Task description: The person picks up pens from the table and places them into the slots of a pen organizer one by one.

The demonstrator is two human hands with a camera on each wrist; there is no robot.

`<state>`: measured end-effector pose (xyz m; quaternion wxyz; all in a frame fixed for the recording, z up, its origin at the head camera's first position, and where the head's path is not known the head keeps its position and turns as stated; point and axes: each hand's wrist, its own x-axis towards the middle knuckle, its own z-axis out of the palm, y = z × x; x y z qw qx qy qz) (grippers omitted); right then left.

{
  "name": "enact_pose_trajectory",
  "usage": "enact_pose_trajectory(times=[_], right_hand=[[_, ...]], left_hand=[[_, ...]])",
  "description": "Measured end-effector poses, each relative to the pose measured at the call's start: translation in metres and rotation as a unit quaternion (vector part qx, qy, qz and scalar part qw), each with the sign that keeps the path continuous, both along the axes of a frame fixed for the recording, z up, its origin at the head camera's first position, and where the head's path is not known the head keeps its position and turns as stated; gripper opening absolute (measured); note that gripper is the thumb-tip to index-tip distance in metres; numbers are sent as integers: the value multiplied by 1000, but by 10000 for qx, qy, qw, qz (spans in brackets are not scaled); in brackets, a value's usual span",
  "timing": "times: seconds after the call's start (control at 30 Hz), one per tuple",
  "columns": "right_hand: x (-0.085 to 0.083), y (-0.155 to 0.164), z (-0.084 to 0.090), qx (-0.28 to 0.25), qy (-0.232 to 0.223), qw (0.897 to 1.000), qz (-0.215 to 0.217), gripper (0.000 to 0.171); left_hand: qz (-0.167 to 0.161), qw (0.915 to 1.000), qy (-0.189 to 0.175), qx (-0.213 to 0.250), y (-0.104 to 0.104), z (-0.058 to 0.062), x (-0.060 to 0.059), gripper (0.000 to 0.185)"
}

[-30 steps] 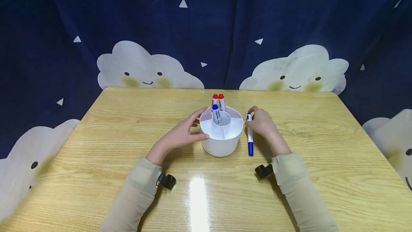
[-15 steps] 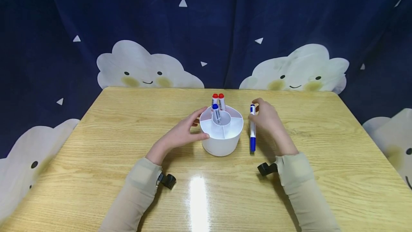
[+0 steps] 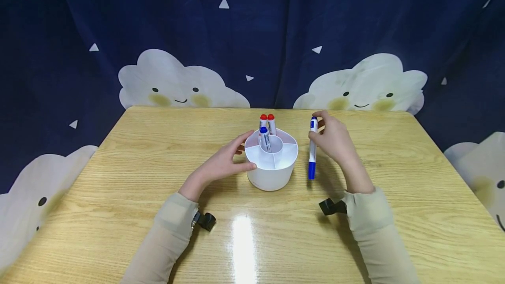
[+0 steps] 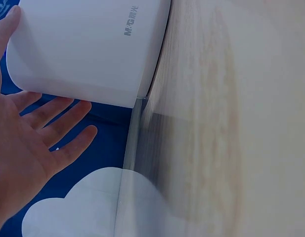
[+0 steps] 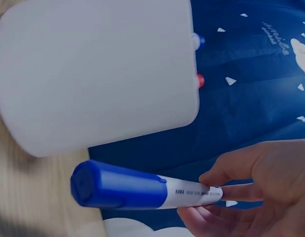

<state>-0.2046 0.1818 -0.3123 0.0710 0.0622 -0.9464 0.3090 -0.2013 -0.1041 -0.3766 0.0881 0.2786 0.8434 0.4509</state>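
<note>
A white round pen holder [image 3: 269, 179] with divided compartments stands on the table. My left hand [image 3: 222, 161] rests against its left side, fingers spread and fairly straight, thumb at the front rim; in the left wrist view the fingertips [image 4: 83, 107] lie at the holder's wall. To the right of the holder, my right hand [image 3: 335, 141] pinches a blue-capped marker [image 3: 312, 154] by its upper end, cap pointing down. That marker's cap [image 5: 117, 185] faces the right wrist camera. One blue-capped marker [image 3: 265, 141] stands in the centre compartment.
Two red-capped markers [image 3: 272, 125] stand at the back of the holder. The wood-grain table [image 3: 138, 179] reaches back to a dark blue curtain [image 3: 260, 25] with clouds on it. A black wrist camera [image 3: 206, 221] sits at the left cuff.
My right hand has moved the blue-capped marker away from me, up and slightly to the right. The left hand and the holder have stayed in place.
</note>
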Motion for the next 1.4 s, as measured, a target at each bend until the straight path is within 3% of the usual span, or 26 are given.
enact_pose_trajectory(times=[0.5,0.83,1.1,1.4], right_hand=[[22,-7,26,-677,1008,9925,-142,45],[35,-10,34,-833,1870,9786,-205,46],[40,-13,38,-1177,2512,9607,-136,45],[44,-19,39,-1528,2872,9456,-59,46]], left_hand=[[39,10000,-40,-29,0,1,0,87],[30,10000,-9,-17,0,0,0,88],[28,10000,14,-45,0,0,0,88],[33,10000,54,-41,0,-1,-1,88]])
